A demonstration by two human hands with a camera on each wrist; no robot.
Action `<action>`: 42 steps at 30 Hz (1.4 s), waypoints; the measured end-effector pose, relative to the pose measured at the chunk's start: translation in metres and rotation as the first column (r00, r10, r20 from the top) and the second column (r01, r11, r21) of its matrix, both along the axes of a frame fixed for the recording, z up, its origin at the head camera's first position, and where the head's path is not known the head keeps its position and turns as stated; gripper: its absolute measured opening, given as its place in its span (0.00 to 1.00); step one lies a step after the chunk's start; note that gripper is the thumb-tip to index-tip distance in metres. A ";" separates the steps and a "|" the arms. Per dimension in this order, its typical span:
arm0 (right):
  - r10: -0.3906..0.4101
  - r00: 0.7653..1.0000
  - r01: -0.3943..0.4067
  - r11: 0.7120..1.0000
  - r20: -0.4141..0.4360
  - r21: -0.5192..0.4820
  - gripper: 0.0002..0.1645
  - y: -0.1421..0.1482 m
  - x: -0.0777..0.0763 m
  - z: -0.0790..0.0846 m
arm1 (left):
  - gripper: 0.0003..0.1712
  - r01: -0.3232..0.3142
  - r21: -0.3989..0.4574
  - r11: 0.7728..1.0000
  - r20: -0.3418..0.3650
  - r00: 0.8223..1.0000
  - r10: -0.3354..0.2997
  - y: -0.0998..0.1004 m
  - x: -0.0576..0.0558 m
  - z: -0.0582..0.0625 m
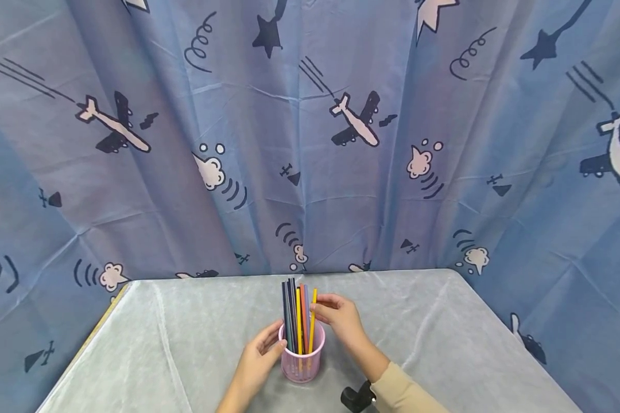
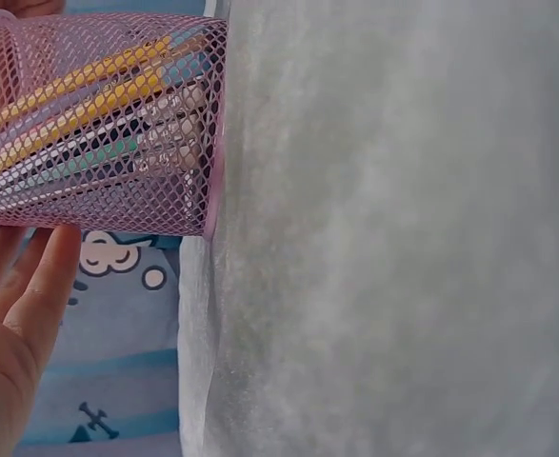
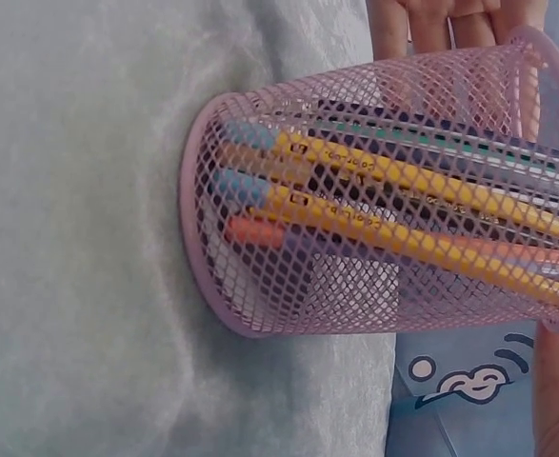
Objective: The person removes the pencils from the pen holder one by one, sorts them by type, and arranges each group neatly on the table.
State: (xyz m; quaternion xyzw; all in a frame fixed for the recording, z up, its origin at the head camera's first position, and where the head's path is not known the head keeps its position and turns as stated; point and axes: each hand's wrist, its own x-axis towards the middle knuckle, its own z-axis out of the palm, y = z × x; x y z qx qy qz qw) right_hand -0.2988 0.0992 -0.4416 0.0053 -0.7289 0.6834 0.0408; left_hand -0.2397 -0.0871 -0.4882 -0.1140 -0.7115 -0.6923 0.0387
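Where the right-hand side of the pink mesh cup point(image 1: 301, 371) opens upward, 1 yellow pencil point(image 1: 312, 330) stands inside it, nearly upright, its top leaning slightly to the right. Its long axis runs from the cup's base up past the rim to the right hand point(image 1: 347, 324), the nearer of the 2, whose thumb and fingertips pinch it close to the top; the rest of the pencil lies below those fingers. A second yellow pencil point(image 1: 298, 315) stands just to its left, with an orange pencil point(image 1: 303, 307) and a purple pencil point(image 1: 307, 298) between their upper parts, and several dark pencils point(image 1: 289, 310) farther left. The left hand point(image 1: 254, 362) holds the cup at its left side, thumb by the near rim and fingers along the wall, apart from the held pencil. The cup rests upright on a grey cloth point(image 1: 206, 338). A black object point(image 1: 356, 397) shows beside the beige sleeve point(image 1: 403, 390), and a blue patterned curtain point(image 1: 268, 218) hangs beyond the table.
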 end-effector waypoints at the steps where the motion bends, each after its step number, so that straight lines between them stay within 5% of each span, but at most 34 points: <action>1: 0.000 1.000 0.000 1.000 0.000 -0.001 0.18 0.000 0.000 0.000 | 0.30 -0.001 -0.003 1.000 0.001 1.000 0.001 0.000 0.000 0.000; 42: 0.052 0.999 -0.052 0.998 -0.013 -0.030 0.14 0.010 -0.001 0.031 | 0.30 -0.001 0.012 1.000 0.020 1.000 0.000 0.000 -0.001 -0.001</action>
